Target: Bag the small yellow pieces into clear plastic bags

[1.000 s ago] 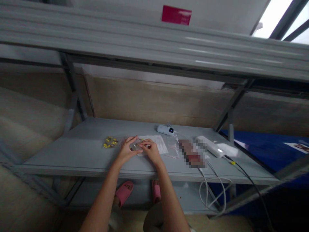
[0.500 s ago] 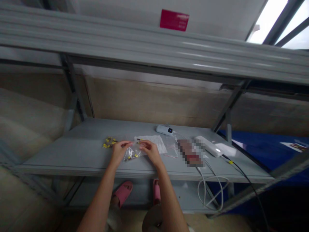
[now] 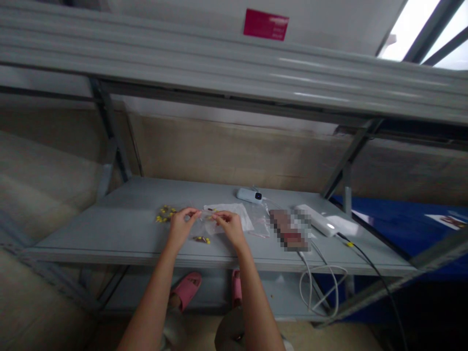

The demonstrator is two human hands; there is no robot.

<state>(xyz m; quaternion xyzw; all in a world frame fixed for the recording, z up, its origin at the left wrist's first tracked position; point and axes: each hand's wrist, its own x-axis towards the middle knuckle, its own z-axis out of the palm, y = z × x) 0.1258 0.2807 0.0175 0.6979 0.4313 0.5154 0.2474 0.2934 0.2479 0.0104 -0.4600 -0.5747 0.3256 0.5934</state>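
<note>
Over the grey shelf (image 3: pixel 117 219), my left hand (image 3: pixel 183 222) is closed in a pinch on one side of a clear plastic bag (image 3: pixel 204 225). The fingertips of my right hand (image 3: pixel 228 223) pinch the bag's other side. Several small yellow-tipped pieces (image 3: pixel 202 239) show just below the bag; I cannot tell whether they lie inside it or on the shelf. A loose group of similar yellow pieces (image 3: pixel 164 214) lies left of my left hand. Behind my right hand is a white sheet (image 3: pixel 239 214), beside another clear bag (image 3: pixel 261 224).
A small white device (image 3: pixel 248 196) with a dark display stands at the back. To the right are a blurred-out reddish object (image 3: pixel 287 229), a white power strip (image 3: pixel 316 221) and looped white cable (image 3: pixel 310 292). An upper shelf beam (image 3: pixel 219 63) crosses overhead.
The bag between my hands has drawn up and looks smaller. The yellow-tipped pieces below it are now bunched closer together. Both hands stay nearly in place.
</note>
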